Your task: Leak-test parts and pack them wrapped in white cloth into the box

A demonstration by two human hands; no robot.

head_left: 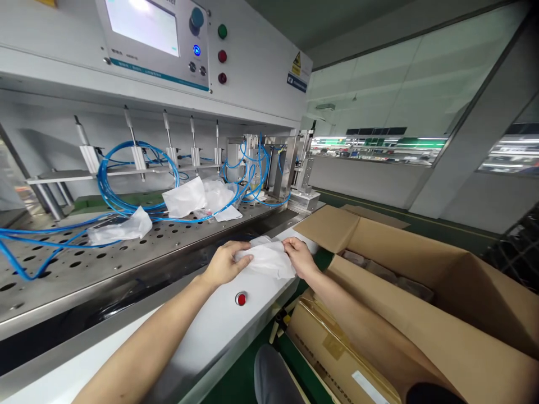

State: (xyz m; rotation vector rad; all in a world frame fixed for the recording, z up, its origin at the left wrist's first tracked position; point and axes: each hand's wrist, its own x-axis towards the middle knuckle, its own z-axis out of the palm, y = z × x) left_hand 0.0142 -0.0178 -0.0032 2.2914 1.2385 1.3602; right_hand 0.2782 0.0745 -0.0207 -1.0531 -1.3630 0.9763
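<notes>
My left hand (226,261) and my right hand (300,256) both grip a white translucent bag (269,259), each closed on one end of it. The bag lies on the white front ledge (219,331) of a machine, just above a red push button (241,299). More white bags (197,196) lie further back on the perforated metal table (84,264), and one crumpled bag (120,229) rests to the left of them.
Blue air hoses (126,191) loop across the perforated table. A control panel with a screen (143,25) and coloured buttons sits above. An open cardboard box (421,292) stands to the right, another box (332,353) below it. The floor is green.
</notes>
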